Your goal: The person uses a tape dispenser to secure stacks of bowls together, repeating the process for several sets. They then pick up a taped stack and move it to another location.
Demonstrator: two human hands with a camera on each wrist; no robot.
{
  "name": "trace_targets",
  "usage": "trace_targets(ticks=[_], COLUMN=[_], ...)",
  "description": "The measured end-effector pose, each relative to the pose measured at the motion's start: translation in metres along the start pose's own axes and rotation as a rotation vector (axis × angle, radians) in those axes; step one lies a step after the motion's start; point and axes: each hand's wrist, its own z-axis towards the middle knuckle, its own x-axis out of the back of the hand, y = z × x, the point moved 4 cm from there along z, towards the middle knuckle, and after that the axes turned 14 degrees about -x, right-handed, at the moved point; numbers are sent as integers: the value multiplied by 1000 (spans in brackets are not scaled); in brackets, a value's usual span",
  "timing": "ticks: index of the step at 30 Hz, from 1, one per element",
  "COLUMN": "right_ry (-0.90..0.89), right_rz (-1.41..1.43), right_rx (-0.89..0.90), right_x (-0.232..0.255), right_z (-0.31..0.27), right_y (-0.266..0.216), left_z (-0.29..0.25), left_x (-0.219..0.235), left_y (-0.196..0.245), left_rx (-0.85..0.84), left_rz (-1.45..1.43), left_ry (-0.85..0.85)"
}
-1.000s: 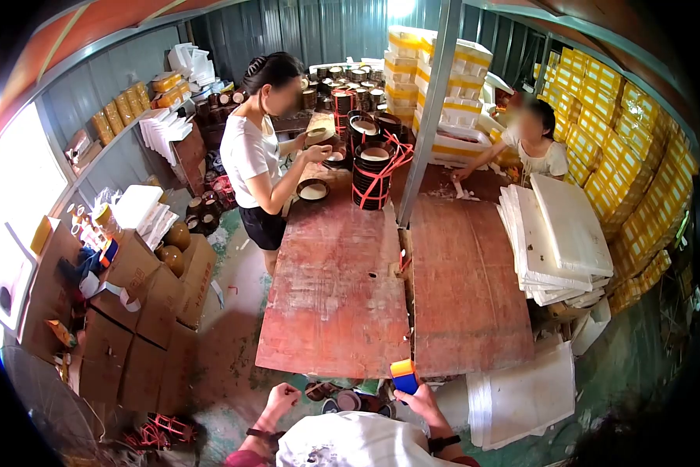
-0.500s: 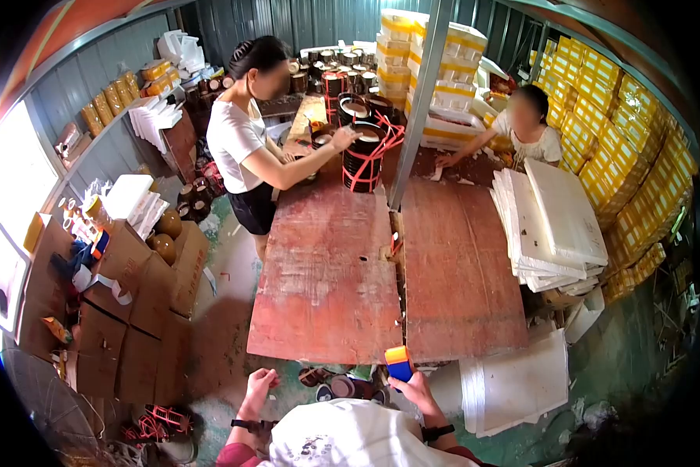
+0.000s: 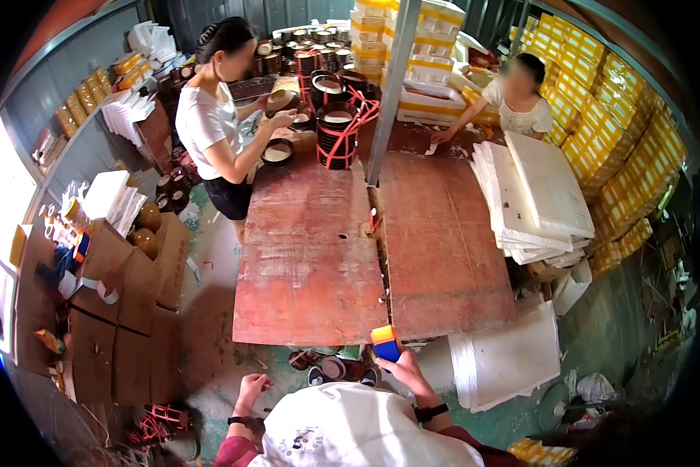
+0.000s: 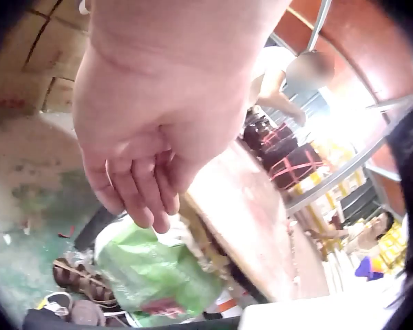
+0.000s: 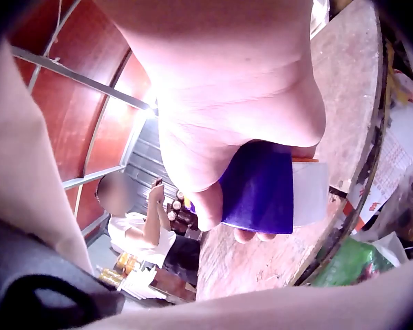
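In the head view my right hand (image 3: 404, 369) grips a blue-and-orange boxy object (image 3: 386, 344) at the table's near edge. The right wrist view shows the thumb and fingers wrapped round its blue body (image 5: 258, 189), with a whitish part (image 5: 310, 192) sticking out beside it. I cannot tell what kind of thing it is. My left hand (image 3: 253, 391) hangs in front of the body, left of the shirt, holding nothing. From the left wrist, its fingers (image 4: 141, 192) droop loosely curled above a green plastic bag (image 4: 151, 261). The reddish wooden table (image 3: 311, 272) lies ahead.
A person (image 3: 218, 109) at the table's far left handles bowls beside a strapped black stack (image 3: 337, 144). Another person (image 3: 521, 101) reaches in at the far right. Foam sheets (image 3: 537, 194) stand right, cartons (image 3: 132, 311) left. A metal post (image 3: 393, 93) rises mid-table.
The whole view has shifted, with the table and stacks moving left and up. The person at left has drawn an arm back from the stack to a bowl. My right hand keeps its grip.
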Motion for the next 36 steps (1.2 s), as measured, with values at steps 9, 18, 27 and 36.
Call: trace_targets(ticks=[9,18,27,36], right_ry=[36,3,54,78], right_rz=[41,74,25,48], right_rx=[11,28,35,-28], right_x=[0,-3,-3,3], right_z=[9,5,-12,-30], right_y=[28,10,-21,-28], left_z=[-66,-80,-41,-48], left_x=[49,38,20,2], left_y=[-142,-129,-94,-37], left_rx=[-285,24,33,4], left_rz=[1173,578,513,557], left_ry=[-544,-158,-49,-180])
